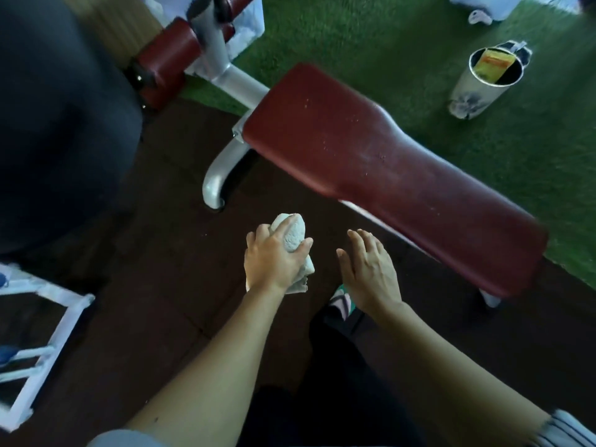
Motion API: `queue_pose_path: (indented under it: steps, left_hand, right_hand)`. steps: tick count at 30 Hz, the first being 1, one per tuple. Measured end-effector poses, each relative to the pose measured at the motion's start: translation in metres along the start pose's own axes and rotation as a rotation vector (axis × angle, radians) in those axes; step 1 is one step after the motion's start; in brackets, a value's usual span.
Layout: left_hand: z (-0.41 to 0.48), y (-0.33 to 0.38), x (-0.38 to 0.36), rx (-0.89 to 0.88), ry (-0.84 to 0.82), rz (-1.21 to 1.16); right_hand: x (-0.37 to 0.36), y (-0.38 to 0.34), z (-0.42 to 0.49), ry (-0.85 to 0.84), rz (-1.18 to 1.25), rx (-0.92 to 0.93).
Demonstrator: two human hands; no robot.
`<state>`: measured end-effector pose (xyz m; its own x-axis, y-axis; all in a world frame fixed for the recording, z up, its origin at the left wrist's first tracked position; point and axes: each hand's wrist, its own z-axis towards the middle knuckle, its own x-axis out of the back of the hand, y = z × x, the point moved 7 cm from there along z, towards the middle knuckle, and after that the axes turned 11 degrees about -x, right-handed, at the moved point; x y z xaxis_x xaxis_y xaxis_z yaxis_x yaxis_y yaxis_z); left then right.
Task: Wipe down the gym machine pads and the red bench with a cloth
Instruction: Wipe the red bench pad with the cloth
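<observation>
While a white frame [48, 333] blurs at the far left, a red roller pad [164, 62] sits farther back on the grey machine post [213, 43]. Over the dark floor mat [177, 253], the left hand [271, 262] curls its fingers round a bunched white cloth [295, 235], just short of the red bench [387, 169] (its top speckled with pale dust). The right hand [371, 272] hovers beside it, fingers straight, holding nothing. Beyond the bench, 1 metal bin [467, 95] stands on green turf [354, 33].

Grey left sleeve [125, 439], striped right sleeve [569, 430], black trousers [332, 401].
</observation>
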<state>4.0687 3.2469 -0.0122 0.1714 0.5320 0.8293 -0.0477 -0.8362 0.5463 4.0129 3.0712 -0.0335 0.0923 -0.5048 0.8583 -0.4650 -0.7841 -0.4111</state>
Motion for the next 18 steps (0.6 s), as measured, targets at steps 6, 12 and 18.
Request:
queue_pose_path:
  steps: [6,12,18]
  left_hand:
    - [0.127,0.042,-0.024,-0.029,0.016,-0.003]
    - [0.238,0.045,-0.053,-0.073,0.040,0.062]
    - [0.347,0.016,-0.100,-0.151,0.023,0.157]
  right_hand:
    - [0.028,-0.014,0.131,0.019,0.004,0.029]
    - [0.022,-0.024,0.232,0.034,0.025,0.015]
    - [-0.008,-0.026,0.325,0.068,0.034,-0.038]
